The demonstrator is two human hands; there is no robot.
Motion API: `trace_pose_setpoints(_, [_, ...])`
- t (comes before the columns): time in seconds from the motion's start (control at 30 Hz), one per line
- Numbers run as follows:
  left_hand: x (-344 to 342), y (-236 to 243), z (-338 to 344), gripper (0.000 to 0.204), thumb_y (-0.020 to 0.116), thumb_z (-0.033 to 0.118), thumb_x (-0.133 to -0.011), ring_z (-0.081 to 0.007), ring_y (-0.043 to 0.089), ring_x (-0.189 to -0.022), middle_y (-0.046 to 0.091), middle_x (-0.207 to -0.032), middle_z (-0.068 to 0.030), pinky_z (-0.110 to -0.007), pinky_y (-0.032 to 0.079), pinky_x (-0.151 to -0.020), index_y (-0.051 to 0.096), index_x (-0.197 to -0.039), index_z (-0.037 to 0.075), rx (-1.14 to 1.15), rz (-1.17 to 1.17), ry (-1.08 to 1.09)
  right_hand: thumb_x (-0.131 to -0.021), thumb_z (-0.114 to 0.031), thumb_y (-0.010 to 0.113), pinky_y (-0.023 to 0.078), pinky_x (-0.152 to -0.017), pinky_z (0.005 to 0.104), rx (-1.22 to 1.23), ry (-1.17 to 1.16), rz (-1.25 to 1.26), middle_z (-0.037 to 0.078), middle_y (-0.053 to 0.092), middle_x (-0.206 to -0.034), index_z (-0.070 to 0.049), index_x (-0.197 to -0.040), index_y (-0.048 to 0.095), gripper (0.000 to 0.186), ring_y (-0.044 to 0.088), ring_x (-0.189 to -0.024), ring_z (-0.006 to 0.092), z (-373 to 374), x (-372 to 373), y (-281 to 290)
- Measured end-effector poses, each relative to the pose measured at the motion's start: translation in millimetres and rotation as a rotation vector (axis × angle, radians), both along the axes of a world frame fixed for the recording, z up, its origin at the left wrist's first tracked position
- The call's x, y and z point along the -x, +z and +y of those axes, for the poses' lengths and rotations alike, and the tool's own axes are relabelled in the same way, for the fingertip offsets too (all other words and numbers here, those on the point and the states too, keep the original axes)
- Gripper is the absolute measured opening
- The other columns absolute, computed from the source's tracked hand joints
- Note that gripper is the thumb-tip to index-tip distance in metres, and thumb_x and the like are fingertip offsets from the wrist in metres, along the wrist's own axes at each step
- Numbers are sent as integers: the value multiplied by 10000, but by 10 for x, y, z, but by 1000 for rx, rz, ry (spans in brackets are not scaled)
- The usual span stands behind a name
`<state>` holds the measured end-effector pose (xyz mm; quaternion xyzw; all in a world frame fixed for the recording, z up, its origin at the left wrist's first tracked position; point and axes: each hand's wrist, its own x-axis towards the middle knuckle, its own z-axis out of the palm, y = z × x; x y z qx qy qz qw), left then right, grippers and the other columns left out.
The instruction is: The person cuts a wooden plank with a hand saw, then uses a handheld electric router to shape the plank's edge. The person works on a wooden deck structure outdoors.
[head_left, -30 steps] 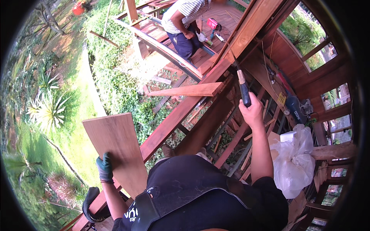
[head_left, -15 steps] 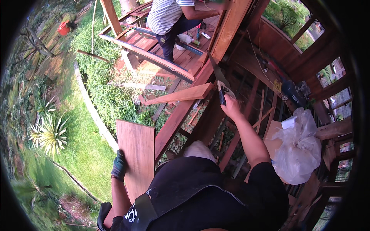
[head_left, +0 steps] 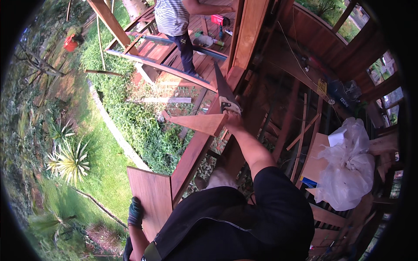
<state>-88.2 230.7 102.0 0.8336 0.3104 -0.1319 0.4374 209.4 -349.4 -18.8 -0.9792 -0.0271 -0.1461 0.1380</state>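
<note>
My left hand [head_left: 135,211], in a dark green glove, grips the left edge of a wide brown board [head_left: 150,195] held at the lower left. My right hand [head_left: 234,121] is wrapped round the wooden-and-black handle of a handsaw [head_left: 224,89], its toothed blade pointing away from me, beside a long reddish beam [head_left: 194,161]. Right at that hand a tapered wooden piece [head_left: 194,123] lies across the beam, its broad end partly covering the fingers.
A co-worker in a striped shirt [head_left: 170,17] stands on a plank deck [head_left: 159,55] ahead, among tools. At right are open joists [head_left: 296,122], loose slats, a crumpled plastic sheet [head_left: 344,169] and a workbench [head_left: 294,67]. A lawn [head_left: 104,165] lies below on the left.
My right hand has carried the saw left and forward along the beam, toward the tapered piece. The board in my left hand sits lower. The co-worker has straightened from bending to standing.
</note>
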Motion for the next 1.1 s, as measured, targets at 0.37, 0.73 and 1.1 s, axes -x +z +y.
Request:
trace_pose_setpoints(0.37, [-248,87,-608,956,392,768,-990,-230,611,-1129,675,-1271,-164,-370,483,-1009,592,-1352,-94,259,84,153,-812,-16,608,558,-856,493,-137,76,371,221,673,-1116,-20,-1068,591,257,686,-1055,393,78,-103,26])
trace_pose_setpoints(0.73, [-375,-273,-500,1000,350,787,-985,-290,557,-1256,586,-1424,-184,-422,437,-1107,429,-1519,-55,361,78,186,-872,-215,628,572,-842,513,-147,182,436,259,647,-1152,28,-1169,555,391,689,-1008,428,232,-232,-69])
trace_pose_setpoints(1.1, [-1698,-459,-1351,877,372,698,-1035,-287,519,-1299,526,-1476,-154,-427,404,-1141,365,-1564,-1,311,151,-63,-814,-95,615,547,-874,504,-225,148,273,240,599,-1199,27,-1189,554,399,663,-1015,412,318,-95,77])
